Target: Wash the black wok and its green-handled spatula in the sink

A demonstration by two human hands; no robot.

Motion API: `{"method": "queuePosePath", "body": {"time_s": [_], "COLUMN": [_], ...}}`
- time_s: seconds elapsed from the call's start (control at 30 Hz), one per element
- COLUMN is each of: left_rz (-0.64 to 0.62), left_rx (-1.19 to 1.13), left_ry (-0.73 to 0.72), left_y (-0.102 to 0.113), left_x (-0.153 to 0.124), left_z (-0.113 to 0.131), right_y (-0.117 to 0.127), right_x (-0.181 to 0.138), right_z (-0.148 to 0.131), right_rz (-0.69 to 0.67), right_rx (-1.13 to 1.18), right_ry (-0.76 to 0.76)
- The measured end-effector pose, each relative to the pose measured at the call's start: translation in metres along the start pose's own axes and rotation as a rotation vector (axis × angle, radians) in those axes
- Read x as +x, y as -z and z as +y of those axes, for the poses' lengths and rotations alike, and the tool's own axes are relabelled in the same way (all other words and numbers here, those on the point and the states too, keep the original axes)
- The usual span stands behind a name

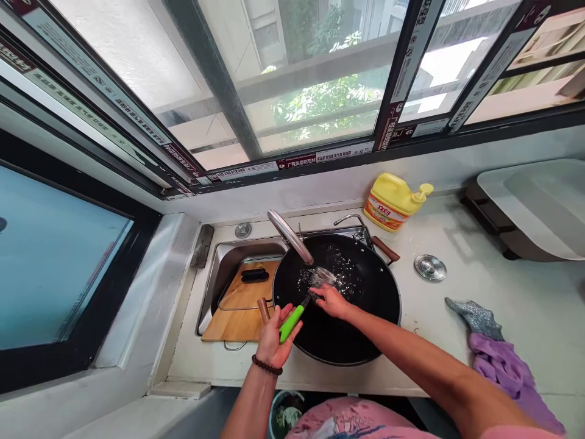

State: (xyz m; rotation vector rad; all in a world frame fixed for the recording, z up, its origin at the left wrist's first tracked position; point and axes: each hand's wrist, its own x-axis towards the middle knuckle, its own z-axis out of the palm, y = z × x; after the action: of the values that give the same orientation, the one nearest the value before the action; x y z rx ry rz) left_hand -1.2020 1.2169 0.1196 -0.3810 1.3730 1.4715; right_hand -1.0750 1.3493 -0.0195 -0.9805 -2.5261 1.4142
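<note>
My left hand (273, 338), palm turned up, holds a utensil by its bright green handle (291, 323) over the near left rim of a big black wok (361, 329). My right hand (333, 302) is closed at the utensil's dark far end, inside the wok. That end is mostly covered by my fingers and splashing water, so its kind does not show. Above my right hand, a steel faucet (292, 238) pours water into the wok. The wok has two brown wooden handles and sits over the sink.
Left of the wok, a wooden cutting board (242, 314) with a black object (255, 275) on it lies across the steel sink (214, 277). A yellow detergent jug (388, 201), a drain plug (430, 267), a grey mesh cloth (478, 317), a purple cloth (503, 366) and a lidded rack (530, 207) stand rightward.
</note>
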Motion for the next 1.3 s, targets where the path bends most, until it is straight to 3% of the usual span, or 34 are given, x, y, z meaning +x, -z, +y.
{"method": "queuePosePath", "body": {"time_s": [0.1,0.23,0.3,0.5,0.6,0.7,0.87,1.0,1.07,1.17,1.23,1.3], "left_rz": [0.031,0.005,-0.012,-0.051,-0.03,-0.005,-0.046,-0.039,-0.121,-0.21,-0.215,-0.185], "left_rx": [0.006,0.001,-0.014,-0.099,-0.093,-0.043,-0.016,0.023,-0.049,-0.116,-0.002,0.204], "left_ry": [-0.026,0.047,0.053,0.056,0.048,0.035,0.046,0.209,0.34,0.456,0.408,0.264], "left_y": [-0.003,-0.006,-0.008,-0.013,-0.014,-0.015,-0.017,-0.017,-0.017,-0.016,-0.011,-0.003], "left_x": [0.001,0.0,0.0,0.008,0.01,0.011,0.013,0.008,0.004,0.0,0.0,0.0], "left_z": [0.004,0.008,0.009,0.007,0.007,0.005,-0.003,-0.009,-0.01,-0.012,-0.014,-0.016], "right_y": [-0.002,0.014,0.024,0.016,0.014,0.017,0.013,0.021,0.029,0.042,0.053,0.067], "right_x": [0.004,0.012,0.008,-0.04,-0.046,-0.043,-0.041,-0.015,-0.002,0.004,0.001,-0.003], "right_z": [0.003,0.013,0.009,-0.056,-0.066,-0.057,-0.041,0.004,0.033,0.064,0.075,0.08], "right_rz": [0.009,0.048,0.057,0.09,0.105,0.129,0.131,0.13,0.129,0.184,0.229,0.266], "right_rx": [0.071,0.097,0.154,0.276,0.185,0.131,0.059,-0.026,0.075,0.423,0.633,0.713], "right_ry": [0.14,-0.101,-0.123,0.358,0.303,0.191,0.311,0.013,-0.117,-0.258,-0.329,-0.353]}}
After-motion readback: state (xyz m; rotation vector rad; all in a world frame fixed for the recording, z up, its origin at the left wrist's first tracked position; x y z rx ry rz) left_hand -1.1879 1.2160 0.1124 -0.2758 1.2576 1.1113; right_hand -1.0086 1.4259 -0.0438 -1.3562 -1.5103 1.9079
